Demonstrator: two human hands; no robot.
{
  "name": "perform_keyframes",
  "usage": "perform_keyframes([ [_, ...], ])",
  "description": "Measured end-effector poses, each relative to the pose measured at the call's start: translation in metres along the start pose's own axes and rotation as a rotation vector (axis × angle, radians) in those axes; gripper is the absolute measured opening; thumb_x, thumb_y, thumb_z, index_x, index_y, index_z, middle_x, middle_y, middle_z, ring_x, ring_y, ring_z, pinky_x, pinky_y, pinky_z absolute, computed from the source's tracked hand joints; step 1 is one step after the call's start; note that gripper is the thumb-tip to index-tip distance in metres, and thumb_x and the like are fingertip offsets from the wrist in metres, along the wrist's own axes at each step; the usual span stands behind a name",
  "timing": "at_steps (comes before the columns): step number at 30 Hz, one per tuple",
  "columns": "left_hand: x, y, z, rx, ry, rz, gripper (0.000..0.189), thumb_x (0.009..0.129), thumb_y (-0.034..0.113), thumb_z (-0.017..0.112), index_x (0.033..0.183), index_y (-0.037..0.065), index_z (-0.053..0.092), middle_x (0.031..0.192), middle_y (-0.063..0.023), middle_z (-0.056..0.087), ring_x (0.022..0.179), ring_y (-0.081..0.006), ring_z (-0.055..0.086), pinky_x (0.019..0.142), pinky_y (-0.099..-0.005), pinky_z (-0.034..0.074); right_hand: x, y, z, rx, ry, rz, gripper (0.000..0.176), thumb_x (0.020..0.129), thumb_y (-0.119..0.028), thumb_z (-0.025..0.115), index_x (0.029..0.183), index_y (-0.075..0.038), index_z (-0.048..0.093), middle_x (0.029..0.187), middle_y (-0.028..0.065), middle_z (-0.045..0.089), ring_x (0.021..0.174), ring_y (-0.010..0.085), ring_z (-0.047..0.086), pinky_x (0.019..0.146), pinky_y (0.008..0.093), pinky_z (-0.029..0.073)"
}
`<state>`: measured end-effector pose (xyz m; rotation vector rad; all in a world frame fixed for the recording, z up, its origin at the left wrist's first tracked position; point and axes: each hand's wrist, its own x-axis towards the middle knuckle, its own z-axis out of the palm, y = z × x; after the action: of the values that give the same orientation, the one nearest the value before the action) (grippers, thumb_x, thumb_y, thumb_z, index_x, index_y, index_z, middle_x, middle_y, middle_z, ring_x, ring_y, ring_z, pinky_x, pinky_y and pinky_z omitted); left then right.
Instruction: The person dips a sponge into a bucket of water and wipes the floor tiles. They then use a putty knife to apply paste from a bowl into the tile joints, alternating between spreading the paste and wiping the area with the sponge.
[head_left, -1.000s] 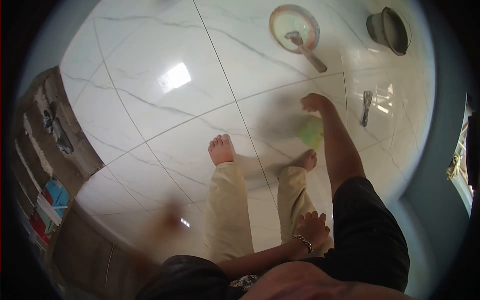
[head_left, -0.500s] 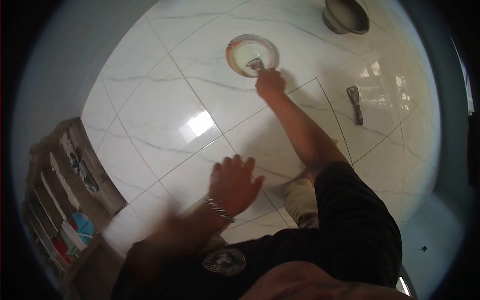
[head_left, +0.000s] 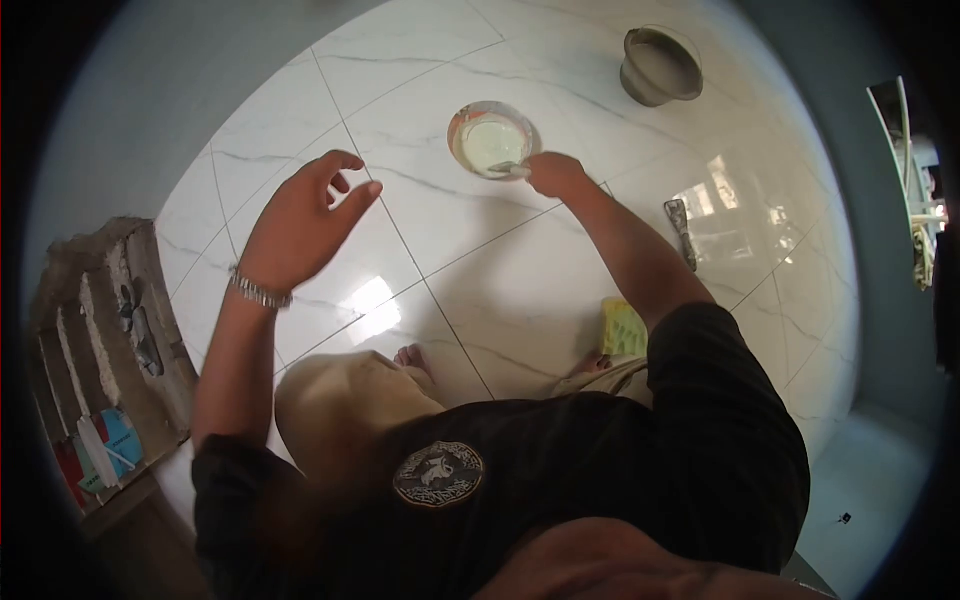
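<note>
Left hand (head_left: 305, 225) is now out at 10 o'clock, up from near 6 o'clock in the previous frame. Scraper (head_left: 512, 169) shifts too: blade now by the bowl's 5 o'clock edge, nearer the rim than before.

Right hand (head_left: 556, 175) at 1 o'clock, fingers wrapped around the scraper handle. Left hand is empty: thumb and fingers apart, half curled, above the tiled floor (head_left: 400, 120).

Containers:
- Bowl (head_left: 458, 137) at 12 o'clock, on the floor. Shallow, round, orange-stained wall. Pale cream-green mix (head_left: 487, 140) covers the bottom, smears up the sides. Can't tell if the blade dips in or hovers.
- Bucket (head_left: 642, 85) at 1 o'clock, farther out, apart from the bowl. Grey, thin handle, mouth visible. Inside looks grey-brown; can't tell if that's liquid or just the bottom.
- Wooden rack (head_left: 172, 330) just before 9 o'clock. Blue folder (head_left: 122, 440) and red folder (head_left: 70, 475) at its lower end, dark items (head_left: 140, 330) higher up, unidentifiable.

Loose scraper (head_left: 683, 235) between 2 and 3 o'clock, flat on the tiles. Yellow-green item (head_left: 625, 328) just past 3 o'clock, beside the right foot (head_left: 592, 372).
</note>
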<state>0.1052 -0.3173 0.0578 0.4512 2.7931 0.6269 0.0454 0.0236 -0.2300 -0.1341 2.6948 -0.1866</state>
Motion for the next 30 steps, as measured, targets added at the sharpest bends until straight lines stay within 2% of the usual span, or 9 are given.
perform_keyframes([
  [3,0.058,-0.076,0.040,-0.139,-0.226,0.020,0.046,0.094,0.045,0.061,0.110,0.001,0.064,0.095,-0.0140,0.067,0.083,-0.0211,0.062,0.078,-0.0349,0.051,-0.040,0.011,0.007,-0.138,0.108,0.004,0.031,0.093,-0.025,0.059,0.124,-0.023,0.066,0.110,0.0105,0.067,0.105,0.0282,0.065,0.082,0.0428,0.054],
  [5,0.098,-0.126,0.100,-0.216,-0.265,-0.118,0.059,0.090,0.056,0.062,0.108,0.000,0.064,0.098,-0.0162,0.067,0.088,-0.0248,0.064,0.081,-0.0386,0.051,-0.052,0.016,0.023,-0.293,0.155,-0.019,0.034,0.094,-0.026,0.059,0.128,-0.027,0.063,0.108,0.0085,0.064,0.102,0.0273,0.064,0.080,0.0431,0.053],
  [7,0.124,-0.157,0.174,-0.282,-0.222,-0.076,0.057,0.089,0.057,0.063,0.106,0.002,0.063,0.091,-0.0099,0.066,0.084,-0.0177,0.062,0.076,-0.0315,0.051,-0.054,0.033,0.037,-0.290,0.288,-0.023,0.040,0.095,-0.023,0.059,0.133,-0.032,0.059,0.102,0.0064,0.060,0.094,0.0248,0.062,0.074,0.0428,0.052],
  [10,0.152,-0.163,0.273,-0.769,-0.395,-0.352,0.085,0.078,0.065,0.072,0.130,0.002,0.046,0.103,-0.0107,0.063,0.089,-0.0183,0.062,0.074,-0.0338,0.053,-0.068,0.038,0.046,-0.159,0.417,-0.078,0.046,0.095,-0.021,0.060,0.140,-0.025,0.055,0.098,0.0116,0.059,0.090,0.0299,0.062,0.076,0.0460,0.051],
  [14,0.170,-0.148,0.323,-1.095,-0.418,-0.431,0.089,0.084,0.052,0.071,0.147,0.003,0.029,0.098,-0.0090,0.061,0.089,-0.0189,0.063,0.073,-0.0359,0.056,-0.083,0.002,0.027,0.105,0.290,0.024,0.045,0.097,-0.021,0.059,0.141,-0.016,0.053,0.101,0.0197,0.060,0.097,0.0345,0.063,0.085,0.0431,0.052],
  [16,0.190,-0.153,0.342,-1.257,-0.460,-0.454,0.089,0.086,0.046,0.070,0.151,0.004,0.024,0.096,-0.0086,0.060,0.087,-0.0188,0.063,0.072,-0.0356,0.057,-0.077,-0.002,0.033,0.518,0.200,0.126,0.047,0.099,-0.021,0.057,0.145,-0.013,0.050,0.107,0.0185,0.065,0.095,0.0284,0.066,0.079,0.0368,0.054],
  [19,0.198,-0.152,0.355,-1.218,-0.420,-0.433,0.067,0.089,0.025,0.065,0.145,0.006,0.032,0.094,-0.0084,0.060,0.076,-0.0165,0.064,0.062,-0.0309,0.058,-0.086,-0.041,0.008,0.908,0.171,0.216,0.049,0.101,-0.021,0.054,0.147,-0.007,0.046,0.109,0.0153,0.067,0.088,0.0200,0.067,0.071,0.0316,0.055],
  [26,0.215,-0.170,0.366,-1.250,-0.596,-0.294,0.053,0.091,0.030,0.057,0.134,0.003,0.044,0.100,-0.0105,0.059,0.076,-0.0189,0.065,0.065,-0.0349,0.058,-0.077,-0.083,0.023,0.947,0.173,0.277,0.049,0.102,-0.024,0.051,0.146,-0.003,0.045,0.102,0.0112,0.064,0.070,0.0152,0.066,0.061,0.0284,0.055],
  [30,0.221,-0.157,0.355,-1.385,-0.599,-0.459,0.048,0.092,0.034,0.055,0.131,0.005,0.047,0.096,-0.0095,0.058,0.078,-0.0210,0.065,0.074,-0.0402,0.060,-0.083,-0.109,0.019,1.201,0.171,0.375,0.047,0.104,-0.028,0.045,0.144,-0.003,0.046,0.092,0.0068,0.057,0.067,0.0170,0.067,0.058,0.0297,0.056],
])
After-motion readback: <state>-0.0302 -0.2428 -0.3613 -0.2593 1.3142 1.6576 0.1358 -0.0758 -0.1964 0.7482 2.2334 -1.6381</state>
